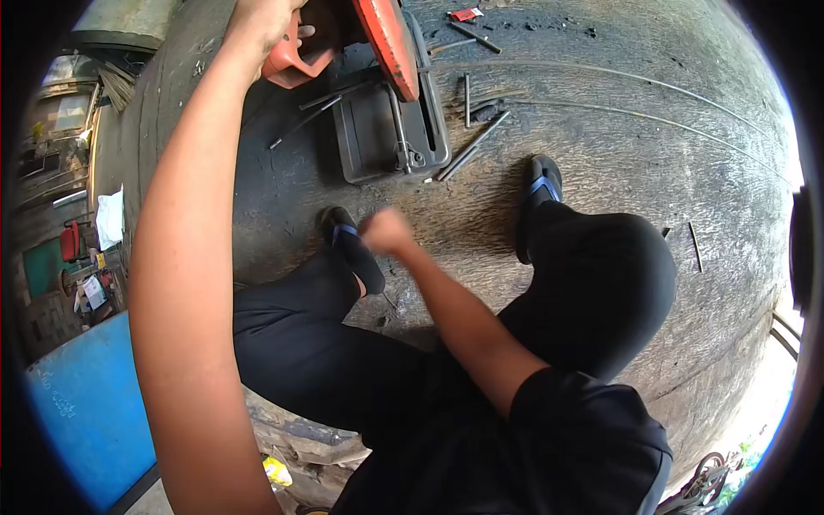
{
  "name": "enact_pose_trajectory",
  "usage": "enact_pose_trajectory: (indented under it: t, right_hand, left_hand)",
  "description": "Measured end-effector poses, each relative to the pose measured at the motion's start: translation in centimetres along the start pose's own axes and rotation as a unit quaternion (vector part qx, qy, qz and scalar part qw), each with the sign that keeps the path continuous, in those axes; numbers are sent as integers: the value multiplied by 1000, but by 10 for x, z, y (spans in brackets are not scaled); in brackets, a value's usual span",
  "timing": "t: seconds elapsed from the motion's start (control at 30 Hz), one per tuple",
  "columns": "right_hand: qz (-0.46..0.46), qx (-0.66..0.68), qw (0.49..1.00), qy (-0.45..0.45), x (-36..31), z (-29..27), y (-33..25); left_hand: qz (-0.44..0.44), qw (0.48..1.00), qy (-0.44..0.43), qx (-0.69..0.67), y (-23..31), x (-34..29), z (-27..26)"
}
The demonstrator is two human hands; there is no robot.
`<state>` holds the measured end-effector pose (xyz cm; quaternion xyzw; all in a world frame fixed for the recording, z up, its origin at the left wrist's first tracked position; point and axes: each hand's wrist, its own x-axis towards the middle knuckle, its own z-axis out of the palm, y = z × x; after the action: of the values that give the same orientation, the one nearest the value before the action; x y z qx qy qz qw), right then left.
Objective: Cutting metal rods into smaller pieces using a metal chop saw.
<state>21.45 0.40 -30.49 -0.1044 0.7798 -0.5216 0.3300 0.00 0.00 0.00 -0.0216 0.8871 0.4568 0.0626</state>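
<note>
At the top of the view, my left hand point(264, 24) is wrapped round the orange-red handle point(296, 67) of a cut-off saw. The saw's orange blade guard point(386, 47) slants beside it, scuffed along its edge. Below lies the saw's dark metal base point(369, 159), with a clamp screw point(399, 129) on it. My right hand point(386, 230) is in the air near my left foot, between the base and my lap. Motion smears its fingers, so whether it is open or closed does not show.
Several short metal rods point(487, 137) lie on the stained floor right of the base; another rod point(305, 124) lies left of it. Long thin bars point(601, 67) stretch away rightward. My sandalled feet flank the work. A blue panel point(94, 412) stands at lower left.
</note>
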Motion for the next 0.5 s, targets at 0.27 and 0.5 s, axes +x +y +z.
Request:
enact_pose_trajectory:
  t: [0.27,0.5]
  right_hand:
    - [69,53,965,248,4,40,47]
    - [128,538,735,392,35,11,94]
  left_hand:
    - [-27,999,41,1,-4,12,-1]
    - [-31,999,45,1,-6,12,1]
